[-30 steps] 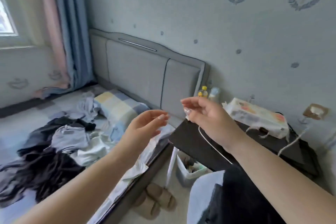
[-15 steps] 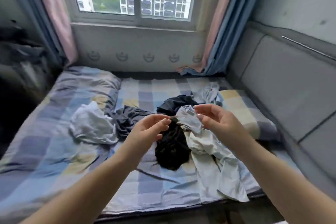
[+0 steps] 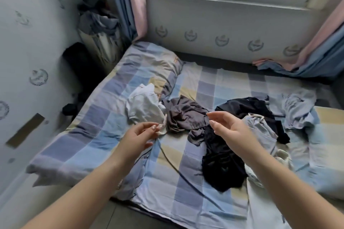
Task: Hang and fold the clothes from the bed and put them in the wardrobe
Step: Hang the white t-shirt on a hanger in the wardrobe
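The view has swung left since a second ago: the headboard and bedside stand that filled the frame then are gone, the window has slid to the top edge, and the left wall now takes up the left side. The checked bed point(image 3: 104, 135) lies square in the middle of the frame, so the person now faces the work.

Both hands hover above the bed as they did half a second ago, raised and close together. The left hand point(image 3: 138, 136), left of centre, has its fingers loosely bent with thumb and forefinger nearly meeting; whether it pinches anything is too fine to tell. The right hand point(image 3: 228, 129), at centre, is spread and relaxed, holding nothing.

No garment has been lifted. The clothes remain scattered across the middle of the bed: a white shirt point(image 3: 144, 107) left of centre, a grey-brown garment point(image 3: 186, 116) beside it, a black garment point(image 3: 221, 161) trailing toward the lower middle, and a pale grey piece point(image 3: 297, 109) at the right. No wardrobe shows in this frame. The task looks barely started; picking up a first garment seems the likely step.
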A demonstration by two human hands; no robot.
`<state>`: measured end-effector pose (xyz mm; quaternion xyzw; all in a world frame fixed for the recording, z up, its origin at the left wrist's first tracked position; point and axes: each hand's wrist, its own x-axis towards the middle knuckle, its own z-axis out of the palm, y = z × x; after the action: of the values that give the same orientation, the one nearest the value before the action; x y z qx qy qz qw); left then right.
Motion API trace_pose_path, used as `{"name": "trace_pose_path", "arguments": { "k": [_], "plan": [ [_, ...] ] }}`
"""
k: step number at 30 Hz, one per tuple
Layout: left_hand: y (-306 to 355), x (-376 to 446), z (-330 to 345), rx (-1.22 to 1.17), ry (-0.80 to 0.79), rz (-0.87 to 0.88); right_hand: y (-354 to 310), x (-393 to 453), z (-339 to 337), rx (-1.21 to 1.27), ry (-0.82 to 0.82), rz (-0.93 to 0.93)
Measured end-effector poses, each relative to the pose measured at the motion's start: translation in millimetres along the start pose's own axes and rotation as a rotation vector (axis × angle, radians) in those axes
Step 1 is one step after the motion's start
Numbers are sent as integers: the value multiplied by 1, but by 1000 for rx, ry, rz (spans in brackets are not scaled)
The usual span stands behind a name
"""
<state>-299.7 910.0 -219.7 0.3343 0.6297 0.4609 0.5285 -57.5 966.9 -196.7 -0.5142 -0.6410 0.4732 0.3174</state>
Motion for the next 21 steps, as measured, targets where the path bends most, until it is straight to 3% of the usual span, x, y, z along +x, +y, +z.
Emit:
{"name": "trace_pose_path", "arguments": {
  "k": [7,13,21],
  "plan": [
    [-21,102,-37,4,11,-115,39,78,43,-18,14,164],
    [-54,215,-94,109,-47,-182,79,159,120,9,49,280],
    [-155,357,-164,270,-37,-272,202,261,251,-77,-22,421]
  ]
}}
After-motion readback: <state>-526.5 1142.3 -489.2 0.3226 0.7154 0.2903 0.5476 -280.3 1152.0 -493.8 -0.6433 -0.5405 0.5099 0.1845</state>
